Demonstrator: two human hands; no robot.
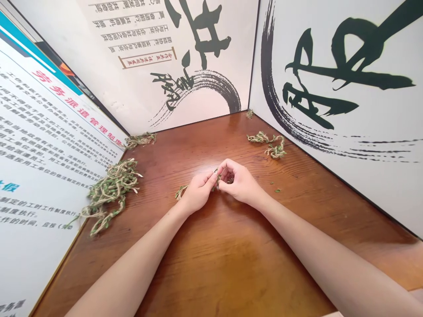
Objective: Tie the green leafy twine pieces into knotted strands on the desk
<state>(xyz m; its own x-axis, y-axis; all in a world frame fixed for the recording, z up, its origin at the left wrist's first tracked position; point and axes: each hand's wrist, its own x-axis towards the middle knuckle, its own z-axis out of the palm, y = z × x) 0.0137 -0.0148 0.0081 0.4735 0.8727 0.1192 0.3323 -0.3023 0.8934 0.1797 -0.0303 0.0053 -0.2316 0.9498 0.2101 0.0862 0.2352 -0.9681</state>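
Overhead, printed panels point(330, 88) around wooden table point(231, 264)

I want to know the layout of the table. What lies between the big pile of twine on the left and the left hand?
In the head view, only bare wooden table lies between the big twine pile and the left hand.

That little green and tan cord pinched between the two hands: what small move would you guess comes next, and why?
Probably a short twist or pull of the cord piece between the fingertips. The left hand and right hand meet over it in the middle of the wooden table, pinching it from both sides, and one loose end trails out to the left. What the fingertips do to it is hidden.
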